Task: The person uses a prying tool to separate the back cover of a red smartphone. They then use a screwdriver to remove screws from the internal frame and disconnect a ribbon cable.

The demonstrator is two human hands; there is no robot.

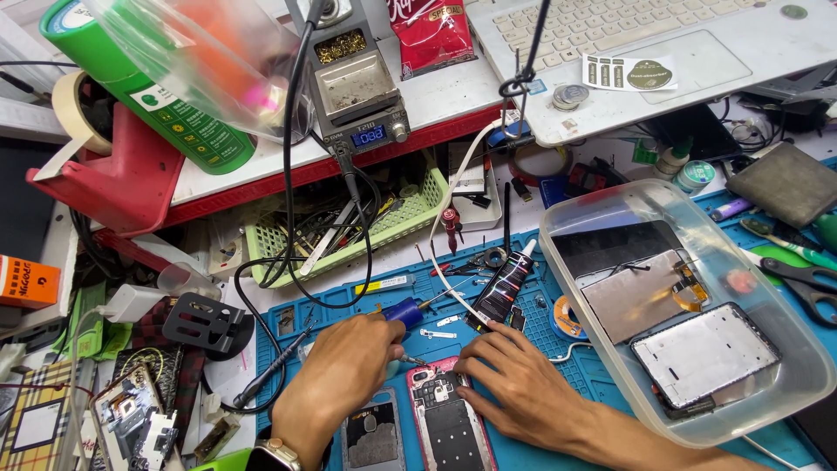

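On the blue mat (610, 384), the left hand (344, 366) grips a soldering iron (403, 312) above an opened phone (445, 419).

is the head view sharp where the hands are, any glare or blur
Head view: even, bright light with soft shadows; the left hand, right hand and opened phone between them are sharp. The clear plastic bag at the top is close to the lens and blurred, with glare. Faint sheen on the clear plastic tub. Wide-angle bend shows along the red shelf edge.
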